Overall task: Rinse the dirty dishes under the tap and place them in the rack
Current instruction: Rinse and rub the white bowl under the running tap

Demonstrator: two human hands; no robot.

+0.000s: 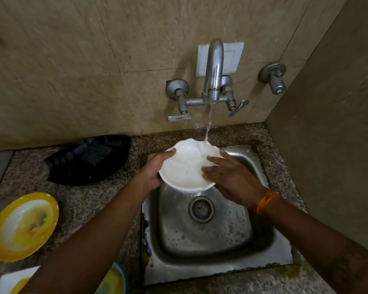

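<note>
Head view: hands (151, 172) hold white bowl (185, 166); writing unreadable.

We see only part of several things around the steel sink (261, 247). Left of the sink, the left forearm hides most of a blue-rimmed dish (115, 281) with yellow inside, and the bottom edge cuts that dish off. Further left of the sink, a white square plate (13, 281) is also cut by the bottom edge. Above the sink, the left hand (151, 172) has its fingers hidden behind the white bowl (183, 166). Behind and left of the sink, the black tray (89, 160) is too dark for us to tell its contents.
</note>
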